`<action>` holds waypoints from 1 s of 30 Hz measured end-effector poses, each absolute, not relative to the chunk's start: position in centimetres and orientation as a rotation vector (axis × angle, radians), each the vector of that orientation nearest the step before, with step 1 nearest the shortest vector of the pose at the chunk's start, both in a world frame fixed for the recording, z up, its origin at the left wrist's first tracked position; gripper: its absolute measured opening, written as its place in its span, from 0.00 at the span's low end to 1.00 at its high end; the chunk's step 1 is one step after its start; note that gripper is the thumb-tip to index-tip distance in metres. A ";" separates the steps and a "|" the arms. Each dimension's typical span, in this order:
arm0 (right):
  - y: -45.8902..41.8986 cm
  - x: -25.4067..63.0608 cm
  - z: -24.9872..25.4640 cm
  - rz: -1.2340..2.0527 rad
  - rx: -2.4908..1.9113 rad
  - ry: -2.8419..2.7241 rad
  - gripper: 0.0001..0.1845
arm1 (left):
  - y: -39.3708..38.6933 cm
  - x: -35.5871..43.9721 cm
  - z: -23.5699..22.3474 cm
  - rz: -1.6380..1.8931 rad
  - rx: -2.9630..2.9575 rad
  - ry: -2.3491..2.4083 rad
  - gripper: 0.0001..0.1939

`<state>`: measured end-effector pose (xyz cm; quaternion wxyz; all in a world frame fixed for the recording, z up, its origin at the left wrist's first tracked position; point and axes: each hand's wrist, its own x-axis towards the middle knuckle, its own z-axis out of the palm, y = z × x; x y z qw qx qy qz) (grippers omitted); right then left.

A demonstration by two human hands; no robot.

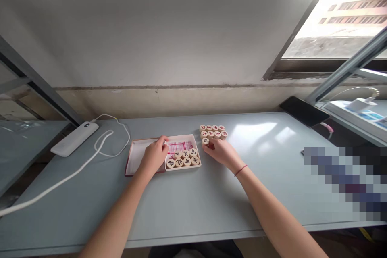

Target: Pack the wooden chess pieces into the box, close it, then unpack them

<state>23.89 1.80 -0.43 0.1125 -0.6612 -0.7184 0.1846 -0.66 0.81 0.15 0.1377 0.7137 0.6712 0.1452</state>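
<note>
A small cream box [183, 138] sits mid-table, holding several round wooden chess pieces [182, 158] and a red-printed sheet. Its lid [135, 154] lies open to the left. My left hand [155, 155] rests curled on the box's left edge where lid and box meet. To the right of the box, several more pieces [213, 131] stand in rows on the table. My right hand [220, 151] pinches one piece [205, 141] at the near left end of those rows.
A white power bank [74, 138] with a looping white cable [102, 151] lies at the left. A black phone [304, 110] leans at the back right. Metal shelf frames flank the grey table [193, 205]. A blurred patch covers the right side.
</note>
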 end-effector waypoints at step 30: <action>-0.9 21.6 0.5 0.767 -1.565 -2.348 0.28 | -0.8 1.3 0.3 0.421 2.388 1.661 0.12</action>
